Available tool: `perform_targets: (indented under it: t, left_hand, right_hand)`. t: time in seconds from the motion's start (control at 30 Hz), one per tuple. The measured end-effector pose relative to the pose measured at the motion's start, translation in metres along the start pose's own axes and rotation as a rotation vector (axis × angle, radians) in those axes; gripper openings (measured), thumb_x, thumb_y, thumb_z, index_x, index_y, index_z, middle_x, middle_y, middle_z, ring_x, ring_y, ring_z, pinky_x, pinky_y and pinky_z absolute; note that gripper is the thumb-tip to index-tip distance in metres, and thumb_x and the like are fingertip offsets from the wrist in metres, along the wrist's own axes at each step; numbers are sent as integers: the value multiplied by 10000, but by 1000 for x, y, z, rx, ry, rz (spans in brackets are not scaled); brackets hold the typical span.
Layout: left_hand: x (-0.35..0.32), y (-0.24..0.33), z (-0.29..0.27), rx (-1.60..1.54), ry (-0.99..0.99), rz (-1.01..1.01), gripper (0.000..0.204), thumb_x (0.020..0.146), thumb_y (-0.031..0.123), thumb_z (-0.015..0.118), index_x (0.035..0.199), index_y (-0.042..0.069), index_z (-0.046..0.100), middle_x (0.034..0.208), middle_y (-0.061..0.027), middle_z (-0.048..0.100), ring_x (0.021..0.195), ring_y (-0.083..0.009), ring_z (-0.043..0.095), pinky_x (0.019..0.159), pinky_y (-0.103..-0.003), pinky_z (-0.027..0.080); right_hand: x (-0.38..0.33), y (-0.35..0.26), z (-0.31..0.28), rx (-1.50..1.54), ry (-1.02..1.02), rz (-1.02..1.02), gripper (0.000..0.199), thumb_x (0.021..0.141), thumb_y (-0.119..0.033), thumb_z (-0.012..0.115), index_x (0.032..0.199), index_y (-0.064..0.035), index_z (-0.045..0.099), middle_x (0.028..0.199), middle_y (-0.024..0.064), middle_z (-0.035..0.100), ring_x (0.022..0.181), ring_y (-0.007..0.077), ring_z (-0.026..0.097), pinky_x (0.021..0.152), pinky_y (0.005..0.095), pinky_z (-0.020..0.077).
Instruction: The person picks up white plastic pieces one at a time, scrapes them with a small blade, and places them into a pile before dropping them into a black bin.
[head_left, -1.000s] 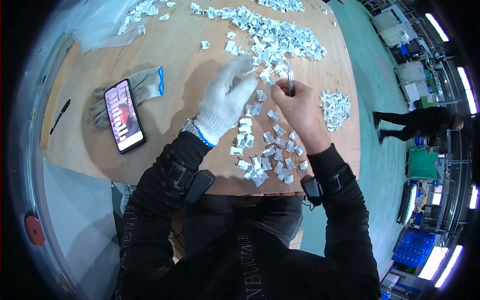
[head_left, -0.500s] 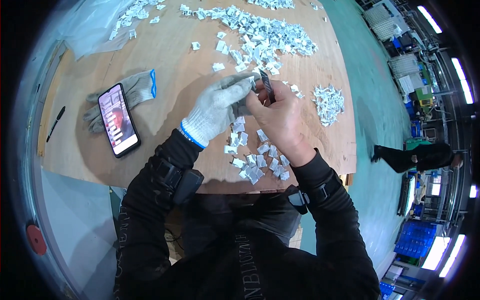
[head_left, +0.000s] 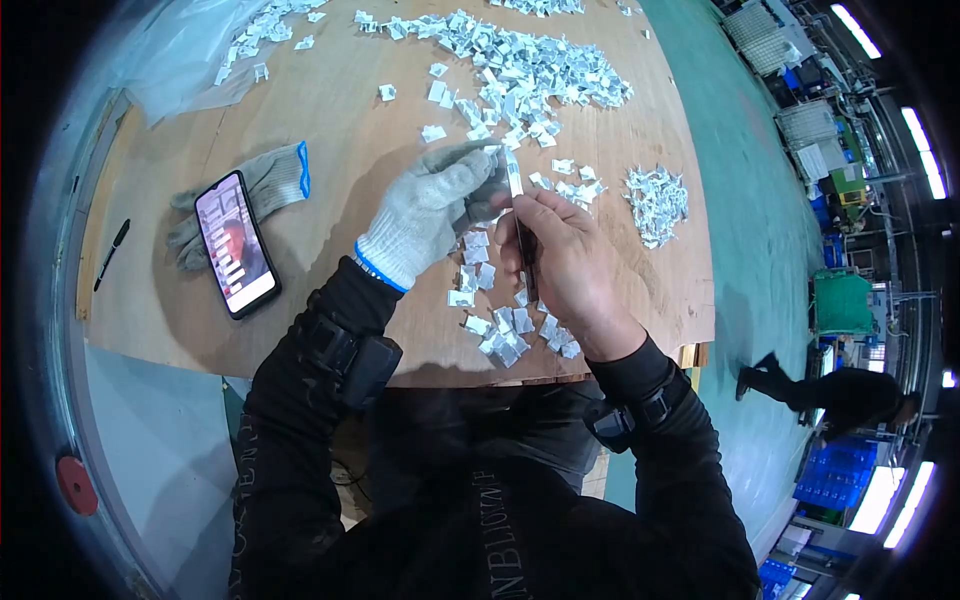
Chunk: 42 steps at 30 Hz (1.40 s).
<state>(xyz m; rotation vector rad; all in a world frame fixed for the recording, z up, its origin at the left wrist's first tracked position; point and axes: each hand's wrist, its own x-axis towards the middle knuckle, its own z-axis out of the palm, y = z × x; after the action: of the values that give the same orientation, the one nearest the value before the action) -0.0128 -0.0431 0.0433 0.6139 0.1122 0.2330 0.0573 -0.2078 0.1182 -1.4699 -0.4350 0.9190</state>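
Left hand [head_left: 425, 215], gloved, pinches a small white packet [head_left: 512, 172] w/ fingertips, just above table centre. Right hand [head_left: 565, 265], bare, is closed round a thin dark tool [head_left: 527, 262], tip at the packet. More packets [head_left: 505, 325] under both hands, big pile [head_left: 520, 65] further up. Phone [head_left: 237, 243] on spare glove [head_left: 255, 190] off left.

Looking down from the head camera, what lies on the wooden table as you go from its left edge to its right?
Black pen → phone with a lit screen, lying on a spare grey glove → gloved left hand → bare right hand, holding a thin dark tool → small heap of silvery bits.
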Motion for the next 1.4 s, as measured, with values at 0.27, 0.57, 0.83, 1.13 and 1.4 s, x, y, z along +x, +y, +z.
perform_targets:
  t: [0.27,0.57,0.83,1.13,1.4]
  left_hand:
    - [0,3,-6,55,-25,-55,332,1039,228,657,1331,68,660,945,-25,706,836,-134,692,740,-271,574]
    - [1,5,-6,58,-83,-74,302,1042,231,652,1281,47,675,863,-11,672,740,-127,660,656,-256,557]
    - [-1,4,-4,37,-90,-49,289,1067,288,603,1171,32,688,844,-10,667,649,-138,656,588,-263,550]
    - [-6,8,11,103,127,-85,369,1059,390,591,1130,40,684,856,-18,672,667,-131,641,576,-260,530]
    - [0,16,6,81,53,-194,386,1085,423,522,1064,61,653,773,20,555,564,-84,455,477,-226,356]
  right_hand:
    - [5,3,1,152,-83,41,278,1100,-189,475,1140,37,632,833,91,673,627,145,601,557,292,522]
    - [8,4,5,174,-75,47,276,1097,-178,473,1124,46,632,819,109,685,576,152,608,516,287,522]
    - [9,0,10,261,-143,23,268,1086,-173,483,1115,48,633,805,113,688,561,158,609,509,285,516]
    - [3,-1,6,252,2,-23,274,1087,-180,484,1113,42,642,808,106,690,578,150,604,529,272,499]
    - [1,-1,-36,-117,31,-55,254,1084,-188,548,1145,12,693,824,33,689,612,82,573,561,218,451]
